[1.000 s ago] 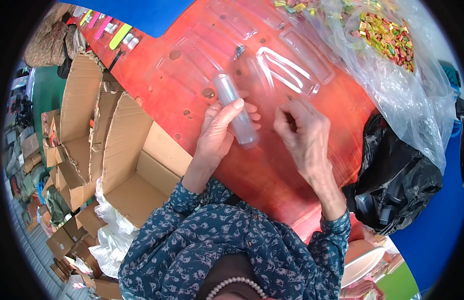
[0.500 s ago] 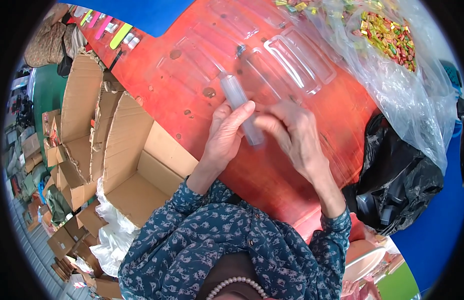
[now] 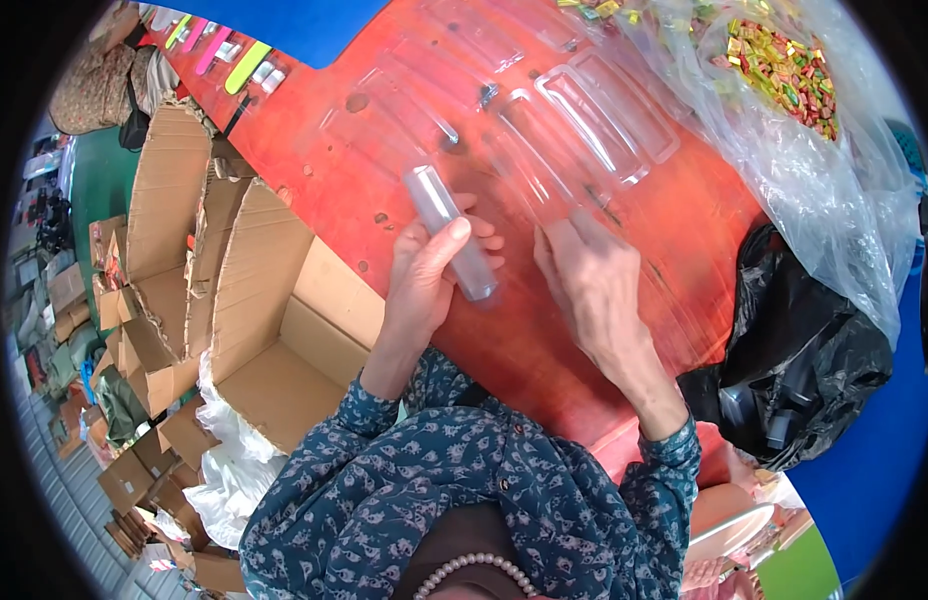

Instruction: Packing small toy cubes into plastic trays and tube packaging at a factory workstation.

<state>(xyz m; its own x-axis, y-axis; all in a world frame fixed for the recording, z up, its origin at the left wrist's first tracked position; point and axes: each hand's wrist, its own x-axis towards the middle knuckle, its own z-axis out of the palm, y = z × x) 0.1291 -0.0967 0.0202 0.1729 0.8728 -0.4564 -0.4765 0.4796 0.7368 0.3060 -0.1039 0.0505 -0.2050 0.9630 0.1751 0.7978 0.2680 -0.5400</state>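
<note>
The long, narrow, clear plastic case (image 3: 431, 194) stands out above the red, stained table (image 3: 674, 255), tilted, its top end leaning leftward; the left hand (image 3: 422, 272) grasps it, thumb across the near face and fingertips showing past its right edge. The palm side and part of the fingers are hidden behind the case, whose lower end blurs against the red. To the right of the case, the right hand (image 3: 592, 275) points down with its fingers bunched; the tips are blurred over the end of a see-through tray, so I cannot tell whether they pinch anything. Beyond the case lie more clear, rectangular plastic trays (image 3: 606, 160), overlapping and so transparent that their number is hard to make out. Far right of it, a large clear plastic bag (image 3: 844, 240) holds small yellow, red and green wrapped pieces (image 3: 784, 80), cut off by the upper rim. Below that, also right of the case, sits a crumpled black plastic bag (image 3: 799, 365), its dark contents only partly visible. Left of the case, an open brown cardboard box (image 3: 269, 390) stands beside the table, with further cartons (image 3: 134, 475) dim and small beyond.
</note>
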